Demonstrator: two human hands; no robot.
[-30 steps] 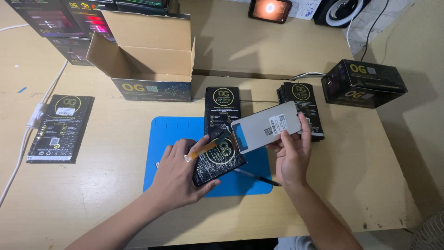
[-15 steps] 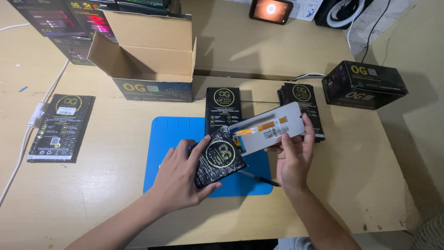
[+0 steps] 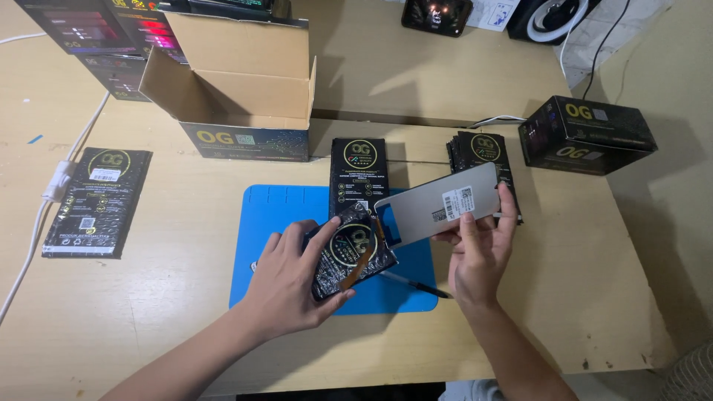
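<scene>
Across most of the frame, a pale wooden table (image 3: 148,312), bearing at centre a blue work mat (image 3: 282,223). Toward the upper left, an open cardboard box (image 3: 238,82) with flaps raised; at the right edge of the frame, a closed black box (image 3: 587,134), well apart from both hands. At far left, a flat black packet (image 3: 95,202) lying alone beside a white cable (image 3: 44,215). Just above the mat, another black packet (image 3: 359,174) standing lengthwise, and to its right a small stack of the same (image 3: 483,148). Low in the centre, over the mat, the left hand (image 3: 293,278) wrapped around a black bubble-wrap sleeve (image 3: 353,249), fingers curled over its top face and thumb beneath. To the right, the right hand (image 3: 479,256) pinching a grey screen panel (image 3: 438,202) from below, fingertips on its lower edge. Long axis of the panel slanting from centre up toward the upper right, its left end touching or just over the mouth of the sleeve; an orange flex strip (image 3: 364,260) trailing from that end down across the sleeve. Under the two hands, a thin dark pen-like tool (image 3: 416,284) resting on the mat's lower right corner.
</scene>
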